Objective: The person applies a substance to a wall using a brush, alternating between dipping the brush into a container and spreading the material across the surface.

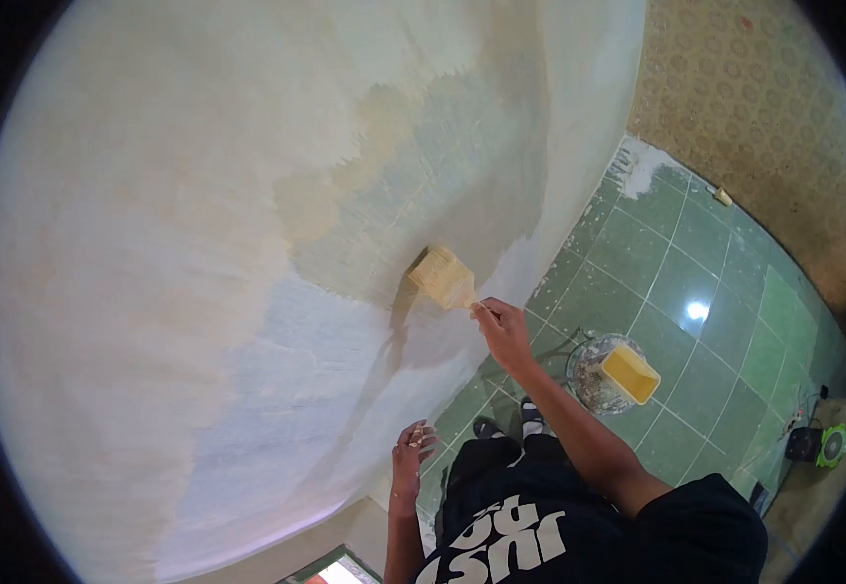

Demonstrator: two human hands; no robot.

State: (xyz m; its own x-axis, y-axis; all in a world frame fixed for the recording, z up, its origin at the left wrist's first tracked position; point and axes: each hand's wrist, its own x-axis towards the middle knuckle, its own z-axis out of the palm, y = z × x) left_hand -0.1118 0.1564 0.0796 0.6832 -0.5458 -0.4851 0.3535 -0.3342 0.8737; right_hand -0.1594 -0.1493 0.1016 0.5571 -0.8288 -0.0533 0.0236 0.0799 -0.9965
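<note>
The right hand [506, 331] grips a brush [442, 277] whose bristles are pressed to the wall [199, 243] just up-left of it. The left hand [408, 465] hangs loose and empty, lower down beside the wall. This looks like mid-coat work: the uncoated wall left of the brush calls for even, overlapping strokes.

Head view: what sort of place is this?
Probably an indoor room being painted: a half-coated wall, a brush in the right hand, a bucket on green floor tiles.
</note>
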